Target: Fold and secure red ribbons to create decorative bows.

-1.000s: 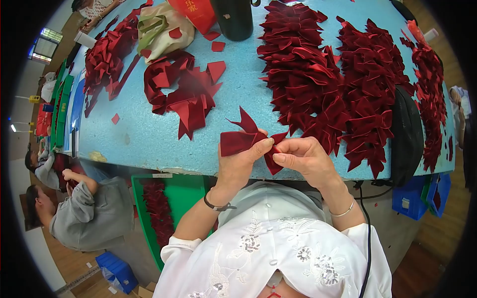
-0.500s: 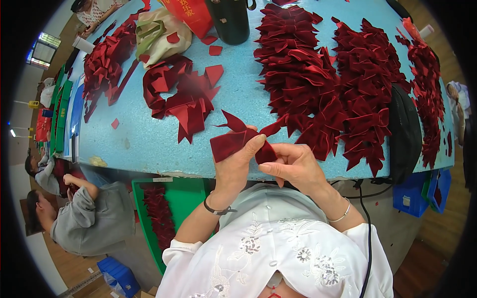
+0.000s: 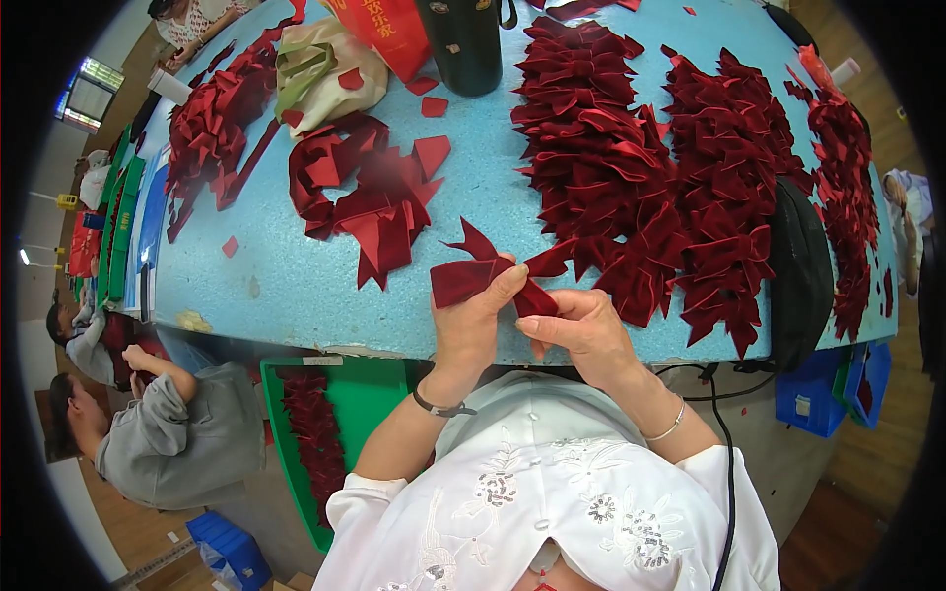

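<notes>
A dark red velvet bow point(image 3: 463, 280) is held between both hands just above the near edge of the blue table. My left hand point(image 3: 473, 320) pinches it near its middle, thumb on top, with a loop and a pointed tail sticking out to the left and upward. Fingers of my right hand point(image 3: 581, 333) close on the bow's right loop, thumb and forefinger pressed together. Another tail reaches right toward a long pile of finished-looking bows point(image 3: 591, 148). Most of the left fingers are hidden behind the fabric.
More bows point(image 3: 724, 187) lie in rows to the right, beside a black bag point(image 3: 800, 266). Loose red velvet strips point(image 3: 379, 202) lie left of centre, below a cream cloth bag point(image 3: 330, 79) and a dark tumbler point(image 3: 461, 49). A green crate point(image 3: 379, 379) sits under the table edge.
Both hands have shifted slightly right and down with the bow. The bow's left loop looks narrower, turned a little, and both hands keep their grip.
</notes>
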Demonstrator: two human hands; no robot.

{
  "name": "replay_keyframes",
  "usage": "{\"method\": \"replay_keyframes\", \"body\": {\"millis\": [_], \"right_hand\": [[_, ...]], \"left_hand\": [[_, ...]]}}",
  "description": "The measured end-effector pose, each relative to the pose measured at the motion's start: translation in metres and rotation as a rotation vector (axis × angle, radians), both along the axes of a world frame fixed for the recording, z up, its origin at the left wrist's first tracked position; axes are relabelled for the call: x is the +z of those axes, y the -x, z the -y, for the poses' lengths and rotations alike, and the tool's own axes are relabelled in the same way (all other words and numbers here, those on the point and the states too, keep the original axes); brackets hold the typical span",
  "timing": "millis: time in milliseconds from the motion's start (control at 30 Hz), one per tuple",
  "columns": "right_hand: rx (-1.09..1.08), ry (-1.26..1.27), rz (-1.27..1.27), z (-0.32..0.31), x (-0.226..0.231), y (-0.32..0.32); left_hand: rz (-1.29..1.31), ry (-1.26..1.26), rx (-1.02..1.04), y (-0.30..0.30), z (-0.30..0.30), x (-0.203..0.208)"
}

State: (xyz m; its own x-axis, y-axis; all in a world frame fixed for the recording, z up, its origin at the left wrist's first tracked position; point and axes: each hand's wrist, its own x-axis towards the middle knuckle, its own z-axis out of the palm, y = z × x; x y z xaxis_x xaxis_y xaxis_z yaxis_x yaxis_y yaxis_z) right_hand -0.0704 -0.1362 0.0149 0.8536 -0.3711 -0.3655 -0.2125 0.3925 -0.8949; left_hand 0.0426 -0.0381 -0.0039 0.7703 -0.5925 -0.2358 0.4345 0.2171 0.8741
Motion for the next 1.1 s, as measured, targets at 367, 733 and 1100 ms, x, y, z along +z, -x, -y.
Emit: {"method": "replay_keyframes", "body": {"millis": [367, 733, 1100], "right_hand": [[0.100, 0.032, -0.002, 0.010, -0.006, -0.002], [0.023, 0.020, 0.027, -0.001, -0.002, -0.003], [0.070, 0.055, 0.048, 0.002, -0.009, -0.004]], "left_hand": [[-0.018, -0.010, 0.018, 0.001, 0.000, -0.003], [-0.030, -0.017, -0.063, -0.001, -0.005, 0.003], [-0.051, 0.010, -0.013, 0.000, -0.004, -0.003]]}}
